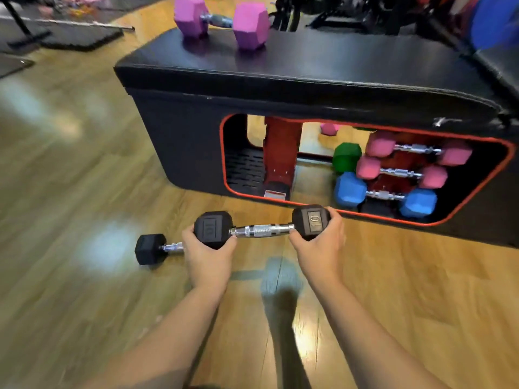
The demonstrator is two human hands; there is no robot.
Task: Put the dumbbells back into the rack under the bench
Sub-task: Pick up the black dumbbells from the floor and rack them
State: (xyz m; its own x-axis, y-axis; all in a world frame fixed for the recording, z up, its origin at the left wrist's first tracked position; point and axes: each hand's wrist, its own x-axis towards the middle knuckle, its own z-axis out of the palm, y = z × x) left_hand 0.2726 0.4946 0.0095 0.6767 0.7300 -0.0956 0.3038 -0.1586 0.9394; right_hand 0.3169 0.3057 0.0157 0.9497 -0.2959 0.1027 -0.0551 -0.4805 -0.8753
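Note:
I hold a black 10 dumbbell (262, 230) level above the wooden floor, in front of the bench's opening. My left hand (206, 258) grips its left head and my right hand (320, 248) grips its right head. A second black dumbbell (153, 249) lies on the floor behind my left hand, partly hidden. The black bench (309, 77) has a red-rimmed opening showing the red rack (282, 153). On the rack's right side sit two pink dumbbells (415, 150), a blue one (384, 195) and a green head (346, 157). A purple-pink dumbbell (222, 22) rests on the bench top.
Black floor mats (78, 37) and a metal bar lie at the far left. Dark gym equipment (351, 12) and a blue object (494, 21) stand behind the bench. Another pink dumbbell head (329, 128) shows on the floor beyond the rack.

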